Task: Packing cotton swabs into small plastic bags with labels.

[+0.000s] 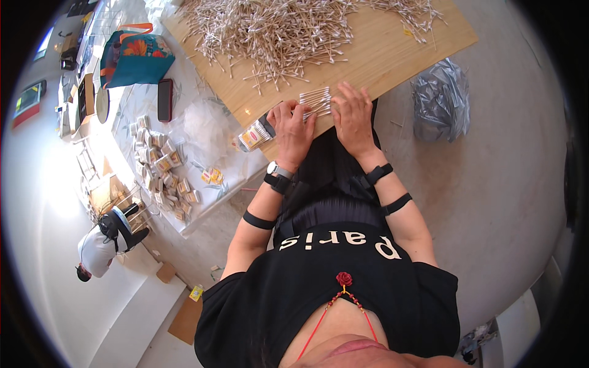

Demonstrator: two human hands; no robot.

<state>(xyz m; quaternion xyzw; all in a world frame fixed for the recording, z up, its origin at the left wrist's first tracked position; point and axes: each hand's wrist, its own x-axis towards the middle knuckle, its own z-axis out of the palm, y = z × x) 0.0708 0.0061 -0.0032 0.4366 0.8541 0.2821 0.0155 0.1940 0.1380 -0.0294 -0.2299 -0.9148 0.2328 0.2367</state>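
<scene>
Gathering a small bundle of cotton swabs (316, 101) at the near edge of the wooden surface (392, 55), the person squares it between both hands. The right hand (354, 116) lies open and flat, fingers spread, pressing the bundle's right side. The left hand (293, 130) is curled around a small clear plastic box (256, 135), tilted with its mouth toward the bundle just beyond its fingertips. Doing this well probably means keeping the sticks parallel and their tips level, so they slide in together. The box already seems to hold some swabs, though how full is unclear. Beyond both hands sprawls a large loose heap of swabs (288, 30); many small filled boxes (162, 165) lie well left of the left hand.
</scene>
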